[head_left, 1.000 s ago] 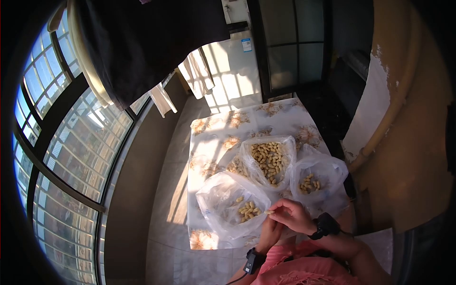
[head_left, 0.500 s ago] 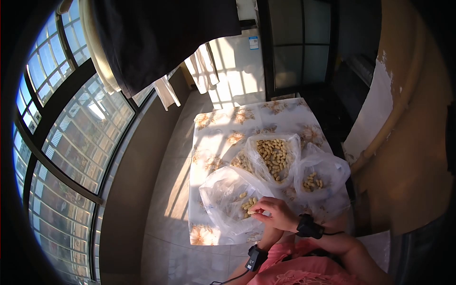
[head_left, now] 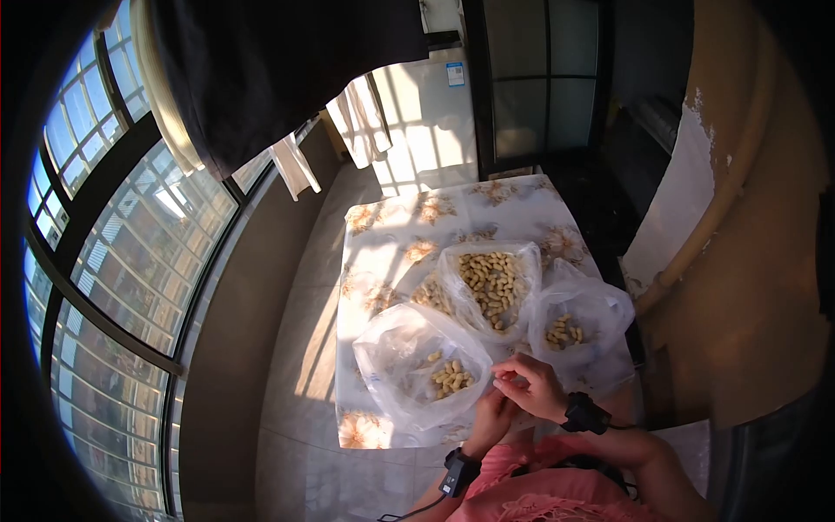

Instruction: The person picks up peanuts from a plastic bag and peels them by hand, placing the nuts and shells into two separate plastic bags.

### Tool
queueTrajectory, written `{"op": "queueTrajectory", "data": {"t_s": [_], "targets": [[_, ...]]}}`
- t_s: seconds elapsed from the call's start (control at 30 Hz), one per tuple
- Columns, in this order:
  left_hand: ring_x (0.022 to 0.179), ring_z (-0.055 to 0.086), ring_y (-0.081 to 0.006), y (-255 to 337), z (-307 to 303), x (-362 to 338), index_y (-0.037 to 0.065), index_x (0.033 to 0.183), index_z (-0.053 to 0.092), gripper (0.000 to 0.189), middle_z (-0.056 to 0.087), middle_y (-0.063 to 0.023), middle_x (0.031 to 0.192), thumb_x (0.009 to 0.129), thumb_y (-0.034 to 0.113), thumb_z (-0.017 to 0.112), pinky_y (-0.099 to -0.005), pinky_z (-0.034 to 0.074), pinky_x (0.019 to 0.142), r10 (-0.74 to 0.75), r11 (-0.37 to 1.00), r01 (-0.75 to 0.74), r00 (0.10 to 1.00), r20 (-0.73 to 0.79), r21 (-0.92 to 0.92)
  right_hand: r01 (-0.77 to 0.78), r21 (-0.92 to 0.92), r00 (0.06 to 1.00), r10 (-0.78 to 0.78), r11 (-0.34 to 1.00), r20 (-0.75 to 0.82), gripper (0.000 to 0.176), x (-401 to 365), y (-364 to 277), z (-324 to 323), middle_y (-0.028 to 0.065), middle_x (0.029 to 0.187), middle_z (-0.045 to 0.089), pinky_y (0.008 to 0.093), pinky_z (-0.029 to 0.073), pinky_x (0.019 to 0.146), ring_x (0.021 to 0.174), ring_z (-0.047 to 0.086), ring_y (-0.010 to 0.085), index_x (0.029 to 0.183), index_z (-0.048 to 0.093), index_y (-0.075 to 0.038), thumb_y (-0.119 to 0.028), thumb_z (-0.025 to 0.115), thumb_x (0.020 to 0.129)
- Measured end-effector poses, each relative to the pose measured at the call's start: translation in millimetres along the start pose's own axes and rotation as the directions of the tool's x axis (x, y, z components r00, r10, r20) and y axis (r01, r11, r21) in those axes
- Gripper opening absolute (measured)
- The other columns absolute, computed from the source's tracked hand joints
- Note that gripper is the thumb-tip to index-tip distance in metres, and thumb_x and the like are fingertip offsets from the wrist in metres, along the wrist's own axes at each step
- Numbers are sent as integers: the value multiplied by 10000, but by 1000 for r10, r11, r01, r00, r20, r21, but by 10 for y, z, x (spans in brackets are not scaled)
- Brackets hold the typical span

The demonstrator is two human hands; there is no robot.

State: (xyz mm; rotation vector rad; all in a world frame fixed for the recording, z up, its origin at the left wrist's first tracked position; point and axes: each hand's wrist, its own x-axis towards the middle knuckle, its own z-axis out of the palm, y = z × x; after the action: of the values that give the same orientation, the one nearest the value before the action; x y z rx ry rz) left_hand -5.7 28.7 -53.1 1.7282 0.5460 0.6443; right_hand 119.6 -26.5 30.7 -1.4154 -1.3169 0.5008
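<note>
My right hand [head_left: 536,390] is at the table's near side, fingers curled and thumb and fingertips close together. Whether a peanut is between them is too small to tell. Just below and left of it, almost touching, is my left hand [head_left: 494,416]. Its fingers are bent in and partly hidden by the right hand. Left of both hands, a clear plastic bag [head_left: 389,383] stands open with a small heap of unshelled peanuts [head_left: 452,379]. Behind it, a fuller bag [head_left: 452,261] holds many peanuts [head_left: 494,283]. A third bag [head_left: 609,304] at the right has several peanuts [head_left: 564,332].
A flowered cloth covers the table [head_left: 383,235]. Dark clothing [head_left: 278,78] hangs overhead at the upper left, near barred windows [head_left: 156,252]. A white cabinet-like appliance [head_left: 435,130] stands behind the table. A brown panel [head_left: 739,287] is at the right.
My right hand has drawn back right from over the left bag to beside my left hand. The left bag's peanuts are now uncovered. The view has shifted slightly.
</note>
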Motion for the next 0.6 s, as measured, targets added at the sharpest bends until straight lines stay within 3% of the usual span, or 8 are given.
{"op": "queueTrajectory", "data": {"t_s": [0.07,0.1,0.13,0.2,0.23,0.3,0.5,0.6], "targets": [[822,649,-212,34,20,19,0,1077,660,185,659,-116,972,909,33,590,-307,512,745,-23,1000,23,1000,-5,2,-28,-22,1000,28,999,-13,181,-169,169,-120,69,928,649,282,535,724,820,663,169,1050,660,-36,-25,681,870],[792,623,-163,0,-5,22,11,1142,629,220,656,-96,963,927,42,593,-287,504,720,-6,997,3,999,42,80,1,-81,999,-3,997,-33,153,-239,234,-181,71,915,649,286,531,735,824,663,177,1021,665,-36,-33,684,870],[792,623,-163,2,15,24,11,1142,629,220,656,-96,963,927,42,593,-287,504,720,-5,997,1,999,43,78,29,-141,998,-37,990,-51,126,-293,284,-222,73,902,649,290,527,747,829,664,185,993,670,-36,-42,688,869],[785,619,-127,65,50,15,30,1220,579,280,659,-77,942,941,50,586,-282,505,710,-99,976,100,995,15,-196,-1,-105,996,-9,994,-90,98,-391,373,-246,85,883,657,304,525,710,780,667,197,966,674,-32,-58,687,872],[785,619,-127,93,52,13,30,1220,579,280,659,-77,942,941,50,586,-282,505,710,-99,975,101,995,18,-196,-49,-49,995,45,998,-87,109,-437,440,-253,80,890,663,299,520,737,810,663,189,961,675,-30,-65,703,862],[803,661,-231,136,29,25,70,1228,576,303,664,-132,900,928,91,612,-331,509,727,-100,985,100,995,8,-141,-97,8,992,97,995,-84,122,-488,517,-253,75,897,668,294,515,764,840,660,180,956,676,-27,-72,720,851],[761,682,-233,184,8,26,83,1235,571,278,687,-109,844,958,106,575,-328,528,711,-110,993,110,994,7,-53,-110,45,994,111,993,-25,188,-450,437,-290,89,879,663,319,526,740,812,666,224,951,679,-35,-146,764,826],[766,696,-236,173,36,28,82,1234,570,267,704,-118,866,969,121,563,-335,529,694,-93,993,92,996,-16,-69,-14,-69,999,17,998,44,213,-454,459,-317,90,894,658,327,529,739,822,662,242,959,676,-35,-144,777,805]]}}
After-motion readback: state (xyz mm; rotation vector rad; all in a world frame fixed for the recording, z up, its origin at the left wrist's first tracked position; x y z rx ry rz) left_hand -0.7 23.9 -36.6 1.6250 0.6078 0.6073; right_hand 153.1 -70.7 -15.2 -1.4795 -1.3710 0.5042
